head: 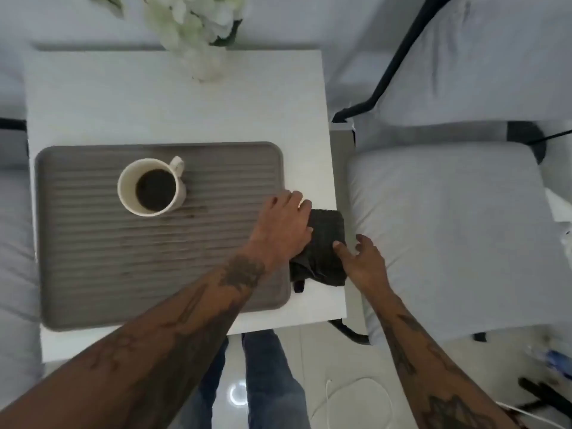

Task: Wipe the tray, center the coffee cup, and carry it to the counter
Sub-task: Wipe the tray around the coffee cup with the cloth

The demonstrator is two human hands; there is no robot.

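Tattooed forearms fill the near part of the view, both reaching forward over the near edge of the white counter [173, 97].

Toward the counter's left edge, and covering much of its near half, lies the grey ribbed tray [93, 274]. The coffee cup [152, 186] stands on it, upright, with dark coffee inside and its handle turned toward the far right. It sits left of the tray's middle and nearer the far rim, so it is not yet centered.

At the tray's right rim the left hand [283, 226] lies across the rim with fingers spread. Its fingertips rest on the dark cloth [325, 246], pressing it flat, not closed round it. The cloth is folded and lies on the counter just beside the tray, near the counter's right edge. The right hand [362, 264] is loose, with one finger touching the cloth's right side, holding nothing.

A few darker smudges show on the ribs just in front of the cup. They may be spills or only shadow, since the picture is too soft to tell.

By my reading, the task is at its start. The cloth is being gathered, and the wiping, the centering of the cup and the carrying all remain.

White flowers [198, 23] stand at the counter's far edge, and a pale cushioned chair [448, 230] sits off the right edge.
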